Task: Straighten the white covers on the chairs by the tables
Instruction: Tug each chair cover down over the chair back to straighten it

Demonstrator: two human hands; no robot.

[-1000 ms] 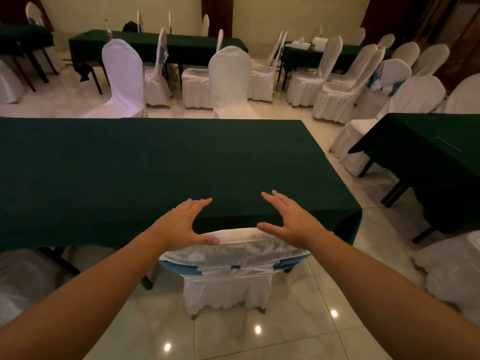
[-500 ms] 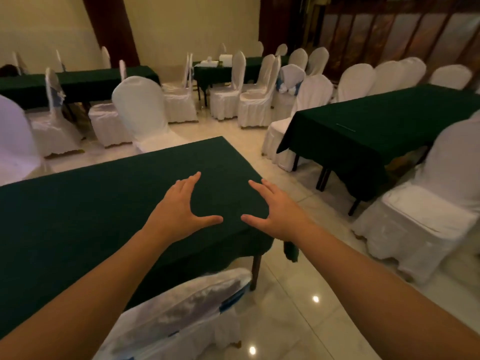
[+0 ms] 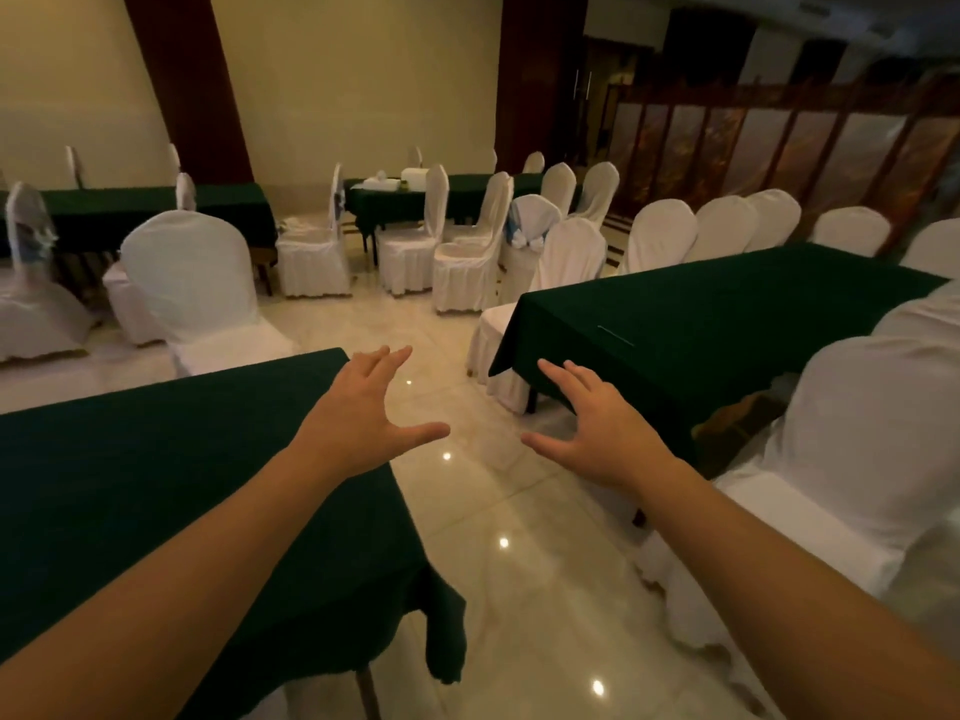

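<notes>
Nearest the lens, my two bare forearms enter from the bottom corners, cut off by the frame edge. My left hand (image 3: 363, 418) is raised over the far corner of the green-clothed table (image 3: 156, 501) on my left, palm down, fingers spread and thumb out wide, holding nothing. My right hand (image 3: 597, 428) is level with it over the tiled aisle (image 3: 498, 511), equally splayed and empty; the two thumbs point toward each other across a gap.

At my right, a chair in a white cover (image 3: 852, 459) stands close by, its back rounded and smooth; its skirt runs out of the frame and its lower hem is blurred. It faces a second green table (image 3: 727, 324); a thin pale mark lies on that cloth, too small to identify. More white-covered chairs line that table's far side, only their backs showing above it, and one at its near end is largely hidden behind the cloth.

Beyond my left table, another covered chair (image 3: 197, 283) shows its back and part of its seat; the rest is hidden by the table edge.

Farther off, a chair with a blue sash (image 3: 530, 226) stands among a cluster of covered chairs. Pale objects on the rear table (image 3: 395, 192) cannot be made out.
</notes>
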